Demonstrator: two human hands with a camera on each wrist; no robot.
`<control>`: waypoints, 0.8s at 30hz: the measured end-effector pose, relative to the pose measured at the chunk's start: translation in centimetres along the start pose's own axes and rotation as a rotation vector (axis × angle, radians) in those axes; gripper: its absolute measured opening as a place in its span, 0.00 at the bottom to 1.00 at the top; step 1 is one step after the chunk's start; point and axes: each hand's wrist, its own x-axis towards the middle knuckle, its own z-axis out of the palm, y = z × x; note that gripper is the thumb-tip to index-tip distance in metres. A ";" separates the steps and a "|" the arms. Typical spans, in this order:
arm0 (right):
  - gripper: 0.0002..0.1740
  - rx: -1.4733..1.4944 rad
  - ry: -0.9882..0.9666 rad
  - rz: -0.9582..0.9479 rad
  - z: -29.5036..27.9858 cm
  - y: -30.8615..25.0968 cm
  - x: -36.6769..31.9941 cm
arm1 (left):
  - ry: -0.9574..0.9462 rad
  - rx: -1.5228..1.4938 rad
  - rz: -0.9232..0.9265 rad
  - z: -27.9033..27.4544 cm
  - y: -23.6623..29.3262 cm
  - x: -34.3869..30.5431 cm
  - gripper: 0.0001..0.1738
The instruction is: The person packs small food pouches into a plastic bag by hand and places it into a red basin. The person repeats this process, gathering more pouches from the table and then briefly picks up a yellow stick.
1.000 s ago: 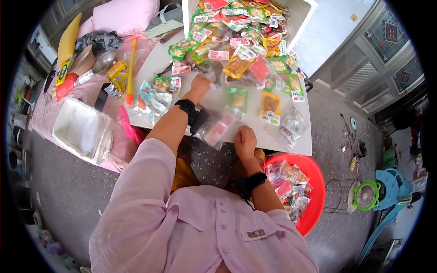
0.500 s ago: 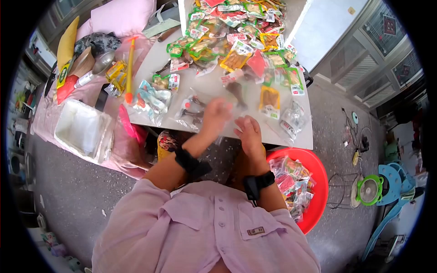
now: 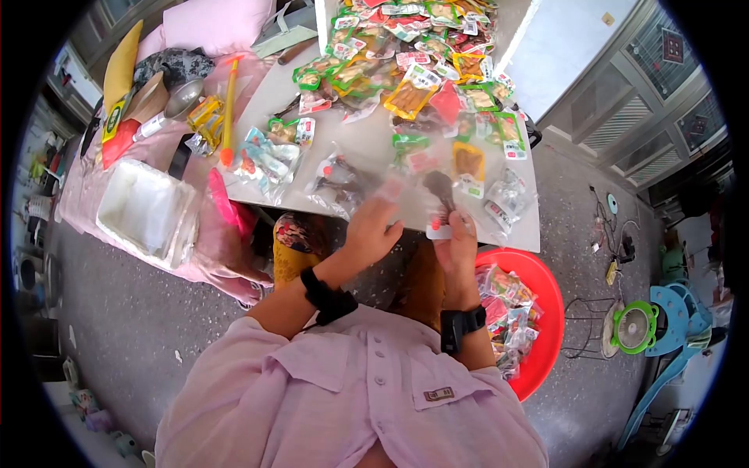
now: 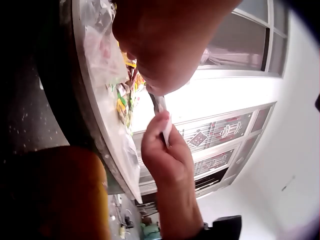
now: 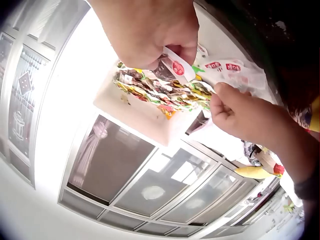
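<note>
Right of the frame's centre, the right hand (image 3: 456, 248) pinches the dark-filled packet (image 3: 439, 187) near its lower edge — best kept light and steady — though whether the left hand (image 3: 373, 232) holds anything, I cannot tell.

You have a bare lane of tabletop (image 3: 342, 134) between the packet heap (image 3: 406, 58) and the dark-filled bag (image 3: 341, 181); your right hand (image 3: 459, 243), its dark packet (image 3: 439, 187) and the yellow pouch (image 3: 469, 162) obstruct passage rightward.
</note>
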 end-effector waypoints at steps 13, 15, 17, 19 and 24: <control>0.17 -0.294 0.070 0.146 -0.9 -2.5 -5.4 | -0.147 0.118 -0.187 1.0 -2.2 -0.2 0.05; 0.17 -0.325 -0.001 0.229 -1.3 -2.5 -5.1 | -0.134 0.098 -0.193 0.8 -1.8 0.0 0.04; 0.16 -0.302 -0.073 0.297 -1.9 -2.2 -4.3 | -0.121 0.081 -0.210 0.3 -0.7 0.7 0.04; 0.16 -0.227 -0.148 0.354 -2.9 -1.5 -3.2 | -0.106 0.088 -0.185 0.0 -0.2 1.0 0.04; 0.14 -0.270 -0.251 0.581 -4.2 -1.5 -0.9 | -0.169 0.150 -0.149 -1.3 1.0 1.6 0.05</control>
